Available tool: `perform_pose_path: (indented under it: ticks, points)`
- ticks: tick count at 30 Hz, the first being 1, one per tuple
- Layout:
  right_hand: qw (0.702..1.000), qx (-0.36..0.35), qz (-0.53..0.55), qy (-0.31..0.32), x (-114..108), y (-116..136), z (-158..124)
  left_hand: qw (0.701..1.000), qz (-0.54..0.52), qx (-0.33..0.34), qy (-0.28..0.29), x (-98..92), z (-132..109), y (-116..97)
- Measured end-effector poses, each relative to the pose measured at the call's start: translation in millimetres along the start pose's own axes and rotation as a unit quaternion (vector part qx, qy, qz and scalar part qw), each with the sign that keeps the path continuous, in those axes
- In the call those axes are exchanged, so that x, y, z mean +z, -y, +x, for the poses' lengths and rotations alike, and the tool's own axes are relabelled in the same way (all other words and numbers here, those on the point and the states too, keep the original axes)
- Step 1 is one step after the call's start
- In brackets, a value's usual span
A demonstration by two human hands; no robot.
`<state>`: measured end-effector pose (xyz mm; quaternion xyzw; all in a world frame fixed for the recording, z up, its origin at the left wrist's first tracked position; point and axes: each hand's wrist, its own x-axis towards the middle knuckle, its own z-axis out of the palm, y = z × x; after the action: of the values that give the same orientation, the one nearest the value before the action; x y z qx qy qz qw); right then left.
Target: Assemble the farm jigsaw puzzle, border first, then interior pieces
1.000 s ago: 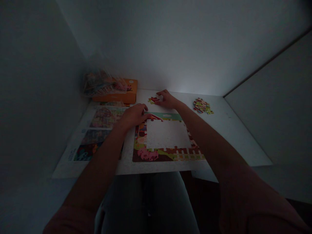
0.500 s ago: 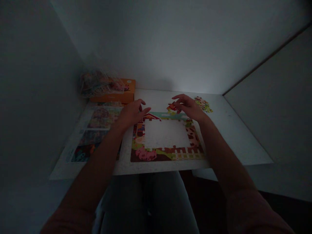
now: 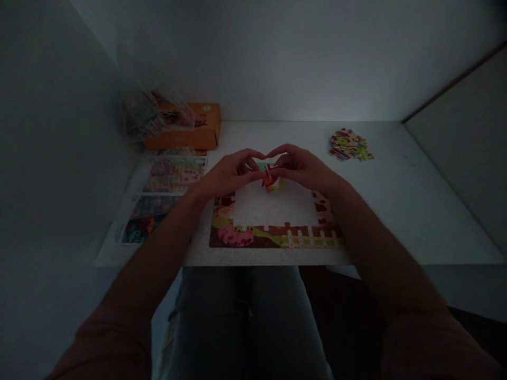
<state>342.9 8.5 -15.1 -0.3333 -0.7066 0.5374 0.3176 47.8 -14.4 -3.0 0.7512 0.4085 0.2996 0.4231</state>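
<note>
A jigsaw puzzle (image 3: 273, 235) lies on the white table (image 3: 415, 211) in front of me, its coloured border joined and its middle bare. Above its top edge my left hand (image 3: 227, 177) and my right hand (image 3: 303, 168) meet, fingertips pinched together. Between them they hold a small red and green puzzle piece (image 3: 270, 181), lifted a little off the table. A loose heap of puzzle pieces (image 3: 349, 144) lies at the back right, away from both hands.
An orange box (image 3: 190, 132) with a clear plastic bag (image 3: 152, 113) on it stands at the back left. A printed picture sheet (image 3: 158, 203) lies left of the puzzle. Grey walls close in on the left, back and right. The room is dim.
My right hand carried the piece from the far side of the table back over the puzzle. My left hand rose from the puzzle's top left corner and joined it on the piece.
</note>
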Motion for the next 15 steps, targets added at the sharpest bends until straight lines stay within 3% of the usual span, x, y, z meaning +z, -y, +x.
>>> perform_pose_path:
  ticks: [3, 6, 10, 15]
  points:
    - [0.999, -0.019, -0.035, 0.008, 4.6, -4.2, 4.2, 0.998, 0.012, -0.048, 0.036, 0.7, 0.1, -5.8]
    - [0.991, -0.045, -0.124, -0.037, 3.3, -5.5, 4.4, 0.997, 0.009, -0.077, 0.018, -0.5, 0.3, -7.6]
    - [0.946, -0.086, -0.3, -0.092, 4.2, -1.0, -0.9, 0.994, -0.031, -0.09, -0.049, -3.1, 0.7, -3.3]
    - [0.907, -0.119, -0.385, -0.121, 9.7, -0.5, -2.9, 0.992, -0.041, -0.108, -0.057, -4.2, 3.1, -0.1]
